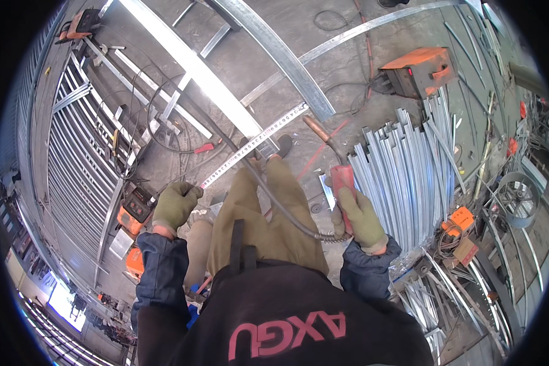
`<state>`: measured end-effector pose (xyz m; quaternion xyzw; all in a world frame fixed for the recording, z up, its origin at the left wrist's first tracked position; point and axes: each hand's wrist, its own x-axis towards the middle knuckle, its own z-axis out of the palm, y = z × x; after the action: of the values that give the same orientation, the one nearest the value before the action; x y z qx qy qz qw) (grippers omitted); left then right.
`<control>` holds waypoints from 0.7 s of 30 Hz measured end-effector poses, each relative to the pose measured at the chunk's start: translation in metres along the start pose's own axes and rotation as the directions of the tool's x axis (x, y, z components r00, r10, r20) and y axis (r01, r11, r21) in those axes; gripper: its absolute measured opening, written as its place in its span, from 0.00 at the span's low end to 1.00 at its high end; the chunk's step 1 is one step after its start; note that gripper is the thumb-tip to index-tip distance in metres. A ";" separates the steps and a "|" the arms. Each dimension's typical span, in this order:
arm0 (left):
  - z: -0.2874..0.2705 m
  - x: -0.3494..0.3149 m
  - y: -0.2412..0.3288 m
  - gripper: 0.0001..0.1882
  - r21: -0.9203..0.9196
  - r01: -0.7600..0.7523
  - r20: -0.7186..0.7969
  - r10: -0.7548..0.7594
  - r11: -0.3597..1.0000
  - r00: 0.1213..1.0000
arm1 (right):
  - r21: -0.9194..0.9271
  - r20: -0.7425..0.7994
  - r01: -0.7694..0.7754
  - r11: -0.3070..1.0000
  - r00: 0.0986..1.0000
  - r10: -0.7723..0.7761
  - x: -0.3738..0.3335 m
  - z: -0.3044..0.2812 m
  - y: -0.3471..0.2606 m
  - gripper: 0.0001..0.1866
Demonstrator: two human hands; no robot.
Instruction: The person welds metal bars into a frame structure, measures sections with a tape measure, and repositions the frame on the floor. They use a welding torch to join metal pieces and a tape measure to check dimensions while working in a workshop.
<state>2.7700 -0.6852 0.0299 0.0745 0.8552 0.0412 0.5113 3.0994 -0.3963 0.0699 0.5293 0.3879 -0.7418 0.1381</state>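
My left hand (175, 206), in a green work glove, is closed at the near end of a white tape measure (256, 143). The printed blade stretches away to the upper right, crossing the end of a bright steel bar (192, 64) and reaching a wide steel channel (280, 55). In my gloved right hand (363, 218) is a welding gun (343, 180), gripped by its red handle. Its copper-coloured nozzle points away from me, up and to the left. A dark cable (268, 198) runs from the gun's handle across my legs.
An orange welding machine (418, 70) stands at the far right. Beside my right hand lies a large stack of steel profiles (402, 177); rows of long bars (73, 158) fill the left. Another orange machine (134, 210) sits near my left hand. Cables loop over the concrete floor.
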 end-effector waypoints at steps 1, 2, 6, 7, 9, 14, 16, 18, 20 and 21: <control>-0.001 -0.001 0.002 0.21 0.017 0.015 0.005 -0.015 1.000 1.000 | 0.032 -0.019 0.017 0.999 1.000 -0.016 -0.004 -0.001 -0.001 0.26; 0.002 0.000 -0.002 0.21 -0.038 -0.008 0.008 0.008 0.999 1.000 | 0.036 -0.023 0.097 0.995 0.995 -0.096 -0.009 -0.004 -0.003 0.32; 0.002 0.008 -0.008 0.20 -0.030 -0.024 0.016 0.024 0.999 1.000 | 0.145 -0.225 0.225 0.963 0.956 -0.190 -0.003 -0.016 -0.012 0.42; 0.002 0.008 -0.007 0.19 -0.029 -0.020 0.014 0.020 0.999 1.000 | 0.144 -0.275 0.242 0.959 0.941 -0.196 0.002 -0.017 -0.016 0.45; 0.003 0.007 -0.008 0.19 -0.033 -0.015 0.012 0.015 0.999 1.000 | 0.127 -0.319 0.217 0.968 0.933 -0.167 0.020 -0.013 -0.023 0.43; 0.006 0.008 -0.011 0.20 -0.049 -0.055 -0.017 0.055 0.997 0.998 | 0.017 -0.155 0.136 0.991 0.979 -0.132 0.051 0.006 -0.028 0.36; 0.008 0.008 -0.015 0.20 -0.055 -0.074 -0.036 0.072 0.996 0.997 | 0.065 -0.145 0.125 0.990 0.983 -0.115 0.051 0.002 -0.029 0.35; 0.009 0.008 -0.015 0.20 -0.066 -0.073 -0.039 0.070 0.995 0.997 | 0.115 -0.176 0.111 0.987 0.980 -0.089 0.051 -0.006 -0.025 0.35; 0.007 0.006 -0.010 0.21 -0.045 -0.052 0.000 0.052 0.998 0.999 | 0.167 -0.244 0.095 0.981 0.968 -0.053 0.052 -0.012 -0.013 0.34; 0.005 0.005 -0.009 0.21 -0.033 -0.041 0.016 0.042 0.999 0.999 | 0.153 -0.233 0.077 0.985 0.972 -0.040 0.049 -0.011 -0.013 0.34</control>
<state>2.7718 -0.6934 0.0218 0.0841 0.8484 0.0652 0.5186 3.0794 -0.3696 0.0298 0.6091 0.3558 -0.7083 0.0273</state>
